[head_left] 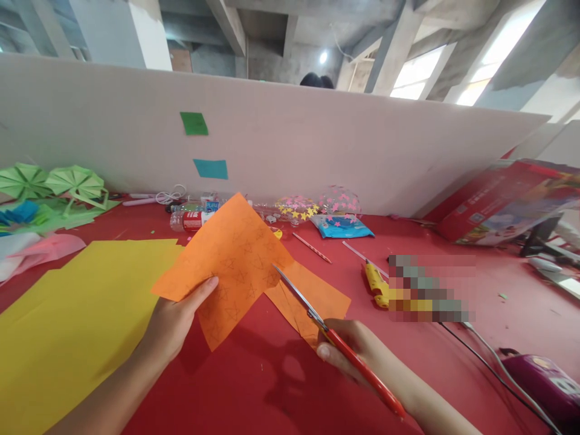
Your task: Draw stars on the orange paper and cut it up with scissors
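Observation:
My left hand [183, 308] pinches the lower left part of an orange paper sheet [244, 241], thumb on the near face. Several five-pointed stars are drawn in thin outline on it. My right hand [347, 347] is closed around red-handled scissors [369, 374]. Their blades point up and left, and the tip lies at the sheet's right part. Whether the blades are parted I cannot tell. Behind the scissors, another orange section [328, 294] slants down to the right; whether it is joined to the sheet is unclear.
Yellow sheets [122, 278] cover the left of the red table [235, 393]. A bottle [193, 220], a blue packet [347, 227] and a pencil [312, 248] lie along the white partition [362, 145]. At right are a yellow glue gun [376, 281], cables and a red box [502, 202].

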Available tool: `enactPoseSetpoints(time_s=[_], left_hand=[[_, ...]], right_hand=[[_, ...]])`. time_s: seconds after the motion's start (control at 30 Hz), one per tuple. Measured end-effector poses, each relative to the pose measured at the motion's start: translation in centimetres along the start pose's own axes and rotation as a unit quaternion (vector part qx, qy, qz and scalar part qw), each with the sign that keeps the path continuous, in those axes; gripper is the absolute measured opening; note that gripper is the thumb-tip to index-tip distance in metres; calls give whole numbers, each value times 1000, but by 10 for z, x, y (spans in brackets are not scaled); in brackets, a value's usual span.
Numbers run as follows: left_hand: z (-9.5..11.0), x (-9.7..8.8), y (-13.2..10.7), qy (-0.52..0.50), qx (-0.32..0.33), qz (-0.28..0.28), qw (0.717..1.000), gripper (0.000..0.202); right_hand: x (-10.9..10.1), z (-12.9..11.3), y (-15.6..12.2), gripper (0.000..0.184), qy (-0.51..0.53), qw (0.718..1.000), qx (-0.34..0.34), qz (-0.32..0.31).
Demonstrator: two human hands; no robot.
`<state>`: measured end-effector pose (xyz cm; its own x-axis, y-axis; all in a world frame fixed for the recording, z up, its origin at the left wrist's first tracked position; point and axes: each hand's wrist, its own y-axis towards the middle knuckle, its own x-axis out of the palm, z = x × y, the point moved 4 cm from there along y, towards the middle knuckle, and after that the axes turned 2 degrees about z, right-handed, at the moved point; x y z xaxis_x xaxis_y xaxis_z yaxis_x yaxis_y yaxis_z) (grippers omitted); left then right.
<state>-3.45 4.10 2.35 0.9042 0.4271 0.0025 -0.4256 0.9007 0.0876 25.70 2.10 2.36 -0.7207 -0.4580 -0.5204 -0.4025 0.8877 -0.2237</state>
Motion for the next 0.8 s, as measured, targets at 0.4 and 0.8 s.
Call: enactPoseSetpoints(time_s=[0.4,0.8], left_hand=[[15,4,0,-81,-28,-18,996,36],[8,6,-1,-116,-64,-37,991,52]], right_hand=[[-2,-3,-3,45,60,995,76,-13],[0,-4,-3,57,63,997,31,-37]])
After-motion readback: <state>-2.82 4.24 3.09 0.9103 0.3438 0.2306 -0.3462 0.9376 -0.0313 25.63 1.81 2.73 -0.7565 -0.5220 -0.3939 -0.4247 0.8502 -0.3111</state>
